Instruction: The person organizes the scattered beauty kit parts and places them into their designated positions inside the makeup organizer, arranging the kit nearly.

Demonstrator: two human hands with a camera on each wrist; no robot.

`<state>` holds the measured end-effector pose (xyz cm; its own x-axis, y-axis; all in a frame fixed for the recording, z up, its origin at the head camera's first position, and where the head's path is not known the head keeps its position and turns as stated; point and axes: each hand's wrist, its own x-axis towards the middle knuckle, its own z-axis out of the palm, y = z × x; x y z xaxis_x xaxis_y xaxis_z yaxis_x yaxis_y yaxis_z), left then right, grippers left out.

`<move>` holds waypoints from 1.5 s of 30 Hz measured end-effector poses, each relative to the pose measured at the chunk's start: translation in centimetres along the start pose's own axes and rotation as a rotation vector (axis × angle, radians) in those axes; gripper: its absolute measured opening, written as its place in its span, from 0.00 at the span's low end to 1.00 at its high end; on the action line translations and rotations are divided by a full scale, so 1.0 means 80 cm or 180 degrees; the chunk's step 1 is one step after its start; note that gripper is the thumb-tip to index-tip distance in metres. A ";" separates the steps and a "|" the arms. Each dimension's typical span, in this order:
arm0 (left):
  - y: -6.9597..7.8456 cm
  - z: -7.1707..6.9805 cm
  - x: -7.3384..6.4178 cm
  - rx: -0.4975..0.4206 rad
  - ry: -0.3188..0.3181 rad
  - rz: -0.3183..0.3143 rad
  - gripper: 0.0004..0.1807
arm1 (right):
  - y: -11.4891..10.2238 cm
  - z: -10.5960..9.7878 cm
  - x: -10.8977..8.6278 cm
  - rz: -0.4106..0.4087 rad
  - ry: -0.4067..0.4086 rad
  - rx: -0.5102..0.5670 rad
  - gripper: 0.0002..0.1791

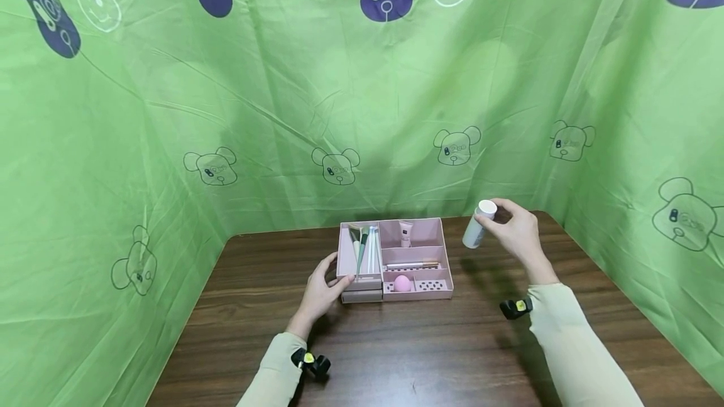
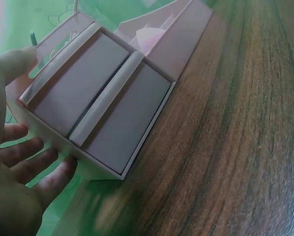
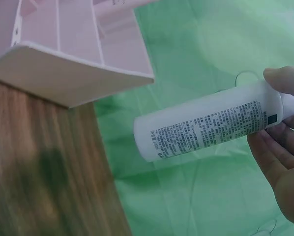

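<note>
A pink desktop organizer stands on the table, with two drawers on its left front. My left hand holds its left side, thumb over the upper front corner and fingers along the outer side wall. Beyond the organizer's right side, my right hand grips a white bottle by its capped end, thumb on one side and fingers on the other. The bottle is tilted above the table, its base down and to the left. Small print covers the bottle's side in the right wrist view.
In the organizer lie makeup brushes, white sticks, a small pink tube, slim pens and a pink ball. Green printed cloth walls the brown wooden table at back and sides.
</note>
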<state>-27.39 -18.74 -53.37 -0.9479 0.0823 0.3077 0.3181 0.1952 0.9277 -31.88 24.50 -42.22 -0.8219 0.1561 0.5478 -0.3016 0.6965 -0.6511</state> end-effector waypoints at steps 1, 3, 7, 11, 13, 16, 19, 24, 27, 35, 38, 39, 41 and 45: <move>0.000 0.000 0.000 -0.0005 -0.0002 0.0019 0.39 | -0.003 0.001 0.002 -0.0011 0.0003 0.0043 0.25; 0.000 0.001 0.000 -0.0008 -0.0007 0.0053 0.38 | -0.010 0.002 0.004 -0.0042 0.0006 0.0119 0.25; -0.001 0.001 0.000 0.0001 -0.0003 0.0050 0.38 | -0.022 0.008 0.009 -0.0131 -0.0002 0.0249 0.25; -0.002 0.001 0.000 -0.0004 0.0003 0.0010 0.38 | -0.031 0.014 0.013 -0.0169 -0.0044 0.0364 0.25; -0.001 0.001 0.000 -0.0006 -0.0001 0.0001 0.38 | -0.034 0.017 0.014 -0.0180 -0.0067 0.0431 0.25; 0.000 0.001 0.000 0.0003 -0.0018 -0.0019 0.38 | -0.040 0.021 0.015 -0.0214 -0.0115 0.0515 0.24; 0.000 0.000 0.001 -0.0021 -0.0035 -0.0042 0.39 | -0.047 0.026 0.016 -0.0252 -0.0172 0.0611 0.24; 0.000 -0.001 0.001 0.0011 -0.0011 -0.0029 0.38 | -0.056 0.034 0.017 -0.0295 -0.0269 0.0689 0.23; 0.007 -0.001 -0.001 0.0038 -0.0009 -0.0024 0.38 | -0.060 0.039 0.016 -0.0289 -0.0312 0.0690 0.23; 0.002 0.001 0.000 0.0028 -0.0016 -0.0024 0.38 | -0.061 0.050 0.016 -0.0240 -0.0367 0.0626 0.24; 0.005 0.001 -0.001 0.0012 -0.0064 -0.0011 0.38 | -0.058 0.055 0.016 -0.0230 -0.0399 0.0568 0.25; 0.007 0.001 -0.002 0.0008 -0.0085 -0.0014 0.38 | -0.057 0.057 0.016 -0.0233 -0.0410 0.0555 0.25; 0.017 0.000 -0.004 -0.0001 -0.0122 -0.0023 0.38 | -0.055 0.060 0.017 -0.0248 -0.0424 0.0565 0.25; 0.039 -0.002 -0.008 0.0012 -0.0176 0.0001 0.38 | -0.053 0.066 0.018 -0.0243 -0.0439 0.0590 0.26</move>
<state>-25.82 -18.32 -50.68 -0.9455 0.1363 0.2959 0.3187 0.1987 0.9268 -34.31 18.07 -41.45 -0.8477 0.0019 0.5304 -0.4385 0.5601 -0.7028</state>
